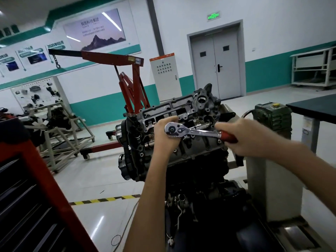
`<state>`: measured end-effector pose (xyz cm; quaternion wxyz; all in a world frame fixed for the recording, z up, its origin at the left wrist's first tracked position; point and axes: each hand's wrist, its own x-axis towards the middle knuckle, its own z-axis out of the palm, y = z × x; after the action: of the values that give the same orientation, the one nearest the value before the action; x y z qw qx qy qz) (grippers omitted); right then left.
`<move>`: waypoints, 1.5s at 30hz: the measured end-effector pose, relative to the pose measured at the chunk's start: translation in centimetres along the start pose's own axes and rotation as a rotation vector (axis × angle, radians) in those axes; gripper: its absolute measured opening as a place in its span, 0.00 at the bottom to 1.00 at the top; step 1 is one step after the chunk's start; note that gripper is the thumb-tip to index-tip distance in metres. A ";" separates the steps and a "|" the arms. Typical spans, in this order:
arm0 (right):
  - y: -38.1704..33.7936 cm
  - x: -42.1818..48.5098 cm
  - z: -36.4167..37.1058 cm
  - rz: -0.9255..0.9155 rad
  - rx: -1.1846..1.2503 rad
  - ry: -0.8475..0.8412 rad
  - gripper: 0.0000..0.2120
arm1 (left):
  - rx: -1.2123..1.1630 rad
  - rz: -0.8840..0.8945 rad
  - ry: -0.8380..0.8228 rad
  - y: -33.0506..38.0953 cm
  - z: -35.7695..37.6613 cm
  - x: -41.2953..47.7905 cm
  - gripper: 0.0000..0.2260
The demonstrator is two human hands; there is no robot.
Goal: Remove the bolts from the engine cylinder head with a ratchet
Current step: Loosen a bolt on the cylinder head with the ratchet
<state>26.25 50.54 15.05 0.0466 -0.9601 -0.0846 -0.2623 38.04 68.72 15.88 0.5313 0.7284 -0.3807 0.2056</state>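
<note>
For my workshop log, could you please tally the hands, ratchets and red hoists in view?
Hands: 2, the left hand and right hand, both holding the ratchet
Ratchets: 1
Red hoists: 1, the red hoist behind the engine
Total: 4

Body in view: 2 arms, nothing more of the person falls inside the frame. The left forearm is bare over its whole visible length; the lower edge cuts it near the elbow. The right forearm is bare likewise, cut by the right edge. The left grip is bare, wrist slim. The right grip is bare, knuckles and back showing. Wide-angle stretch broadens both forearms toward the edges. What is worn above the elbows lies out of frame.
</note>
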 end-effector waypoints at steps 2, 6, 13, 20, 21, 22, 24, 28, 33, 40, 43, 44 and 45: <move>-2.2 -1.8 3.1 0.093 0.248 0.018 0.10 | -0.050 -0.037 0.082 0.0 0.5 -0.1 0.25; -9.3 -4.0 8.7 0.319 0.794 0.231 0.13 | -0.165 -0.123 0.209 0.1 2.0 -0.3 0.17; -11.3 -3.5 9.2 0.262 0.940 0.145 0.10 | -0.095 -0.068 0.124 -0.3 1.0 -0.2 0.17; -0.1 0.4 -0.7 -0.090 -0.016 0.004 0.12 | 0.037 0.059 -0.122 -0.1 -1.0 0.0 0.18; -0.2 0.4 -0.5 -0.076 -0.011 0.006 0.10 | 0.018 0.055 -0.098 -0.1 -1.0 0.0 0.18; -0.9 -0.1 0.6 -0.045 0.061 -0.016 0.10 | -0.018 0.039 -0.045 -0.3 -0.8 -0.2 0.19; -3.4 -2.0 3.7 0.051 0.309 0.012 0.09 | -0.056 -0.025 0.048 -0.6 -0.4 -0.4 0.21; -10.6 -4.1 9.2 0.294 0.859 0.188 0.09 | -0.072 -0.075 0.148 -0.1 1.1 -0.1 0.21; -11.9 -3.7 9.3 0.260 0.962 0.140 0.10 | -0.068 -0.093 0.121 -0.5 0.7 -0.3 0.19; -0.4 0.5 0.0 -0.048 0.124 -0.064 0.11 | 0.079 0.030 -0.129 -0.3 -1.5 0.1 0.12; 0.2 1.1 -0.1 -0.046 0.044 -0.003 0.10 | 0.064 0.077 -0.169 -0.2 -1.6 0.3 0.19; -0.4 0.4 1.0 -0.013 0.121 -0.013 0.11 | 0.018 0.077 -0.133 -0.5 -1.4 0.2 0.21; -1.6 -0.6 2.5 0.030 0.223 0.004 0.13 | -0.009 0.066 -0.071 -0.7 -1.1 0.1 0.23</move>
<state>26.70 52.36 12.70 0.1572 -0.9496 -0.0988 -0.2525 38.78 69.86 15.88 0.5139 0.7198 -0.4240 0.1952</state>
